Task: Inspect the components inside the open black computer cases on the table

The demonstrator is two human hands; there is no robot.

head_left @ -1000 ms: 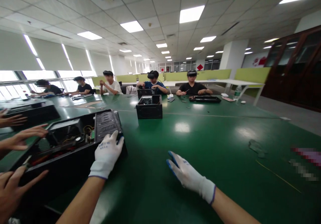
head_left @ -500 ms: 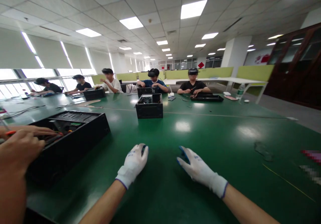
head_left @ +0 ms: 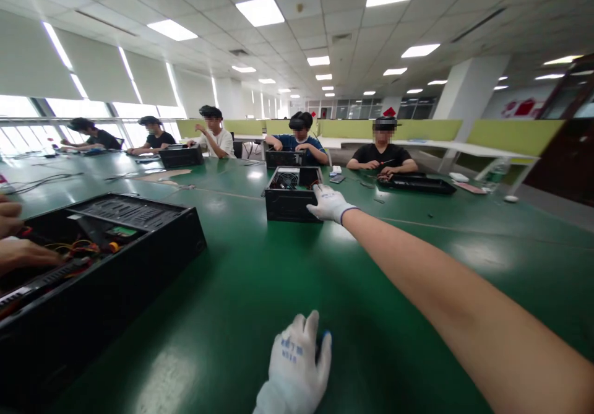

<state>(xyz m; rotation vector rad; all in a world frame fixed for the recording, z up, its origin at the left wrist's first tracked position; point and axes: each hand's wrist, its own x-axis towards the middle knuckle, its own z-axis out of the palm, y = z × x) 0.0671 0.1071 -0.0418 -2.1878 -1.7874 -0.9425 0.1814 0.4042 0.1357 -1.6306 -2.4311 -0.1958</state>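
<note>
My right hand (head_left: 330, 205), in a white glove, reaches far across the table to a small black computer case (head_left: 288, 205). Its fingers lie over the case's right rim and the thumb rests against the near face. A fan (head_left: 286, 181) shows inside the open top of that case. My left hand (head_left: 297, 359), also gloved, is low in the head view just above the green table (head_left: 227, 315). Its fingers and thumb are apart with nothing between them.
At the left stands a larger open computer case (head_left: 153, 253), where another person's bare hands (head_left: 28, 256) work among wires. Several co-workers with headsets sit along the far side. A flat black case panel (head_left: 420, 184) lies at the far right, before a co-worker (head_left: 383, 148).
My right hand has stretched forward and taken hold of the small case's right edge. My left hand has come nearer to me and to the right. The view has turned slightly left.
</note>
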